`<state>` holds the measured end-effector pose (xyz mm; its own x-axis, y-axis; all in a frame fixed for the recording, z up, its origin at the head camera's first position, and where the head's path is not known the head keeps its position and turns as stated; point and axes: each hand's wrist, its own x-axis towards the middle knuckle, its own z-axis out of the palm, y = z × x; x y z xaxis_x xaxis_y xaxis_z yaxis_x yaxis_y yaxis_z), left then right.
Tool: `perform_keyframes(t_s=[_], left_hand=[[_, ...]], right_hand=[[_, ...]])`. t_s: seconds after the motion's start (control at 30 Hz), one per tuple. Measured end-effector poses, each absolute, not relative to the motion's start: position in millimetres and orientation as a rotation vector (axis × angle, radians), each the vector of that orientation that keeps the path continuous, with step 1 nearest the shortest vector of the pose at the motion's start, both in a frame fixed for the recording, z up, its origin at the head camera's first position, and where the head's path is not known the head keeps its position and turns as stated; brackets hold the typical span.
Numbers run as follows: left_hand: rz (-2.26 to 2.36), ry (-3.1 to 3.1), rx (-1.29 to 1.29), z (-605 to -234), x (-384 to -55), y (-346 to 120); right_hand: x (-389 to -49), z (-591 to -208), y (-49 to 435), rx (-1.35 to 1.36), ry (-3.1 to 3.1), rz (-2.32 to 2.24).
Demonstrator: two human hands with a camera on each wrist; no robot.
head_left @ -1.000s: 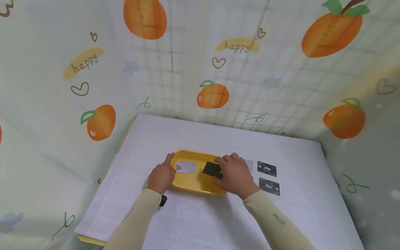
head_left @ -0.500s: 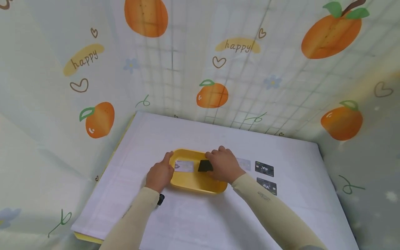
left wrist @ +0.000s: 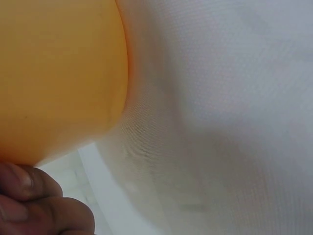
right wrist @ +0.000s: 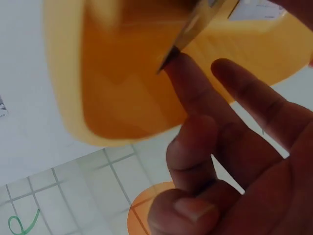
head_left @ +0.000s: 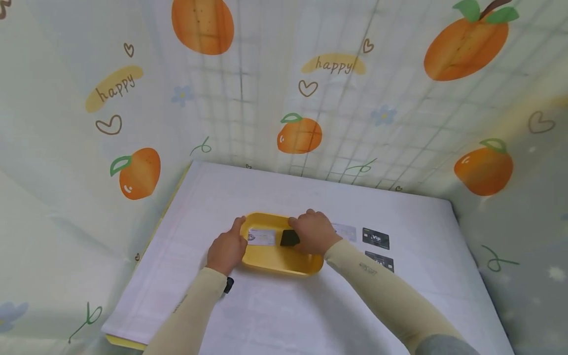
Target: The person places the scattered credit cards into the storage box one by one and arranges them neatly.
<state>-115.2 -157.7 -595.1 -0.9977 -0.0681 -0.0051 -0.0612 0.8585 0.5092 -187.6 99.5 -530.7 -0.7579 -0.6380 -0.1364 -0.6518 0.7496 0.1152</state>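
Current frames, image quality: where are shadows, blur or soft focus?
Head: diffuse light, soft shadow on the white table cover beside the right sleeve. Left wrist: yellow tray looks soft and nearly textureless, broad shadow on the cover beside it. Right wrist: right hand is dim, the tray's rim smeared at left, the dark card seen as a thin sliver. Motion or focus: can't tell.

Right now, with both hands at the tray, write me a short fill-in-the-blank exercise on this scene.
1. The tray is ____ in colour.
2. The dark card is held by the person's ____ hand.
3. In the head view, the pale card inside the tray lies to the ____ of the dark card.
4. The farther black card bears the word ____.

Missing words: yellow; right; left; Vip.
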Motion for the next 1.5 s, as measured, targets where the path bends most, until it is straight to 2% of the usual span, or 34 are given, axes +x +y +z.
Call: perform_keyframes(t_s=[1.0,1.5], left_hand=[[-0.818,-3.041,0.117,-593,-116,-157],[-0.85,-3.0,0.086,-593,-110,-160]], right_hand=[[-198,-543,89,-1.07,2.775,0.279],[-168,-514,114,-0.956,2.903,0.106]])
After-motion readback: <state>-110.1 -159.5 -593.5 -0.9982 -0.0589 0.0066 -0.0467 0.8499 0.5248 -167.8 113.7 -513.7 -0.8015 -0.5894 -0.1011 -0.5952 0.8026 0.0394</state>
